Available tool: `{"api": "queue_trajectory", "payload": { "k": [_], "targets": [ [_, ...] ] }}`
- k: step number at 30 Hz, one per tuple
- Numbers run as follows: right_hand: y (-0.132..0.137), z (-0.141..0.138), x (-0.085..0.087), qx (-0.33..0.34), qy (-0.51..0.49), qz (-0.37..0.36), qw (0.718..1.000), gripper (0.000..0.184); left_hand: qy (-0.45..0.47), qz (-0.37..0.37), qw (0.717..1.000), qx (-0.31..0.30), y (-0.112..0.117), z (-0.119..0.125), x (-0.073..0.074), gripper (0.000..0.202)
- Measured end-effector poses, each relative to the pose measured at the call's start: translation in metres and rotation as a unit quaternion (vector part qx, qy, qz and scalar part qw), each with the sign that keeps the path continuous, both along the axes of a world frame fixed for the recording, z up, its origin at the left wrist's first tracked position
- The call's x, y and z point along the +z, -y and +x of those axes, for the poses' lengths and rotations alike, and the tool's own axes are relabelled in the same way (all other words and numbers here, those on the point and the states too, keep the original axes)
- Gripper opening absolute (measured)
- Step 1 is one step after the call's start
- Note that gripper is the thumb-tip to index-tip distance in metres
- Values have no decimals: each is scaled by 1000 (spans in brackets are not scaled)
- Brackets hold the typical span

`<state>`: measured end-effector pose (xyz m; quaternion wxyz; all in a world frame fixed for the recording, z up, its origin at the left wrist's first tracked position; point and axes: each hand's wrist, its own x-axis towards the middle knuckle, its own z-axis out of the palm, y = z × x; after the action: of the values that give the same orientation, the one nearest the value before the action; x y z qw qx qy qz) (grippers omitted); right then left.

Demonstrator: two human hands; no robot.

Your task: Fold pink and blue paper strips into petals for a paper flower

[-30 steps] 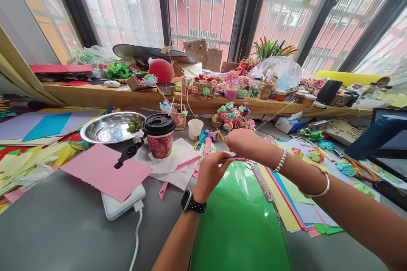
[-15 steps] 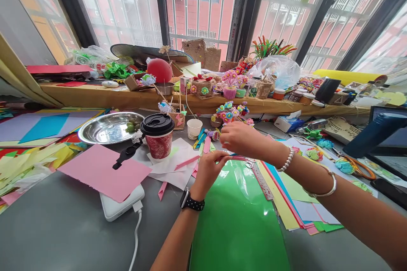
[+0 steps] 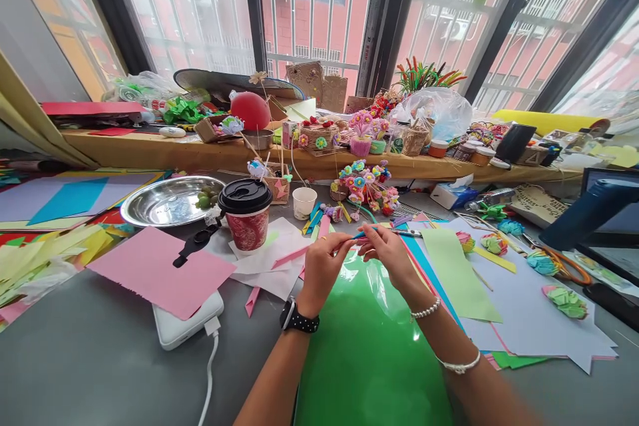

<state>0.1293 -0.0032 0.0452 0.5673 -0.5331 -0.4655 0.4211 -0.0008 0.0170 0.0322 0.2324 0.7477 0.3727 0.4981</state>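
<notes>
My left hand (image 3: 327,266), with a black watch on its wrist, pinches a narrow blue strip (image 3: 358,236) that looks like paper. My right hand (image 3: 387,253) has its fingertips closed on the same strip from the other side. Fingers cover most of the strip. Both hands are above the far end of a glossy green sheet or folder (image 3: 374,353). Just beyond the right hand lies a metal tool (image 3: 409,233), its kind unclear. Pink folded paper strips (image 3: 291,255) and white paper (image 3: 269,269) lie left of the left hand.
A lidded red cup (image 3: 248,223), a paper cup (image 3: 304,203) and a steel dish (image 3: 150,203) stand at the left. A pink sheet (image 3: 164,273) rests on a white charger (image 3: 187,323). Coloured papers and crumpled paper balls (image 3: 494,243) cover the right side. Crocheted flowers (image 3: 367,183) stand behind.
My right hand has come down and nearer, from above the strip to beside my left hand, and its fingers now meet the strip. My left hand has barely moved.
</notes>
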Motion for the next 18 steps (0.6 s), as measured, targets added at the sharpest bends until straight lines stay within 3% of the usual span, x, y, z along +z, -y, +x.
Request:
{"api": "queue_trajectory", "payload": {
  "k": [5,18],
  "targets": [
    [-1,-1,2,-14,-91,-14,996,30,-16,22,1000,0,-1,0,-2,17],
    [-2,3,1,6,-119,-30,992,25,-15,39,999,-8,-1,1,-1,16]
  ]
}}
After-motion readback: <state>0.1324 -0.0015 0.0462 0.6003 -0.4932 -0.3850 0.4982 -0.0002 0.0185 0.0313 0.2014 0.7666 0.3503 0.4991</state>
